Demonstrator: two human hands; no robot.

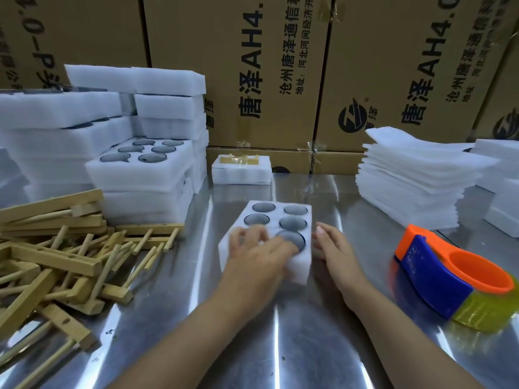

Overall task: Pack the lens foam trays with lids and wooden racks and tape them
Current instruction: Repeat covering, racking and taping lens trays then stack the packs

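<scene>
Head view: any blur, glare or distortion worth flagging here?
In the head view, motion blur smears the left hand over the tray; glare streaks the steel table; wide-angle distortion bends the boxes, and the tape dispenser at the right edge looks soft.

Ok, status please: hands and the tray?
Left hand resting on foam tray, right hand open beside it. Tray uncovered, lenses showing. Nothing in the way.

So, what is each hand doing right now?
Left hand: open, resting on the foam tray.
Right hand: open, beside the tray.
</scene>
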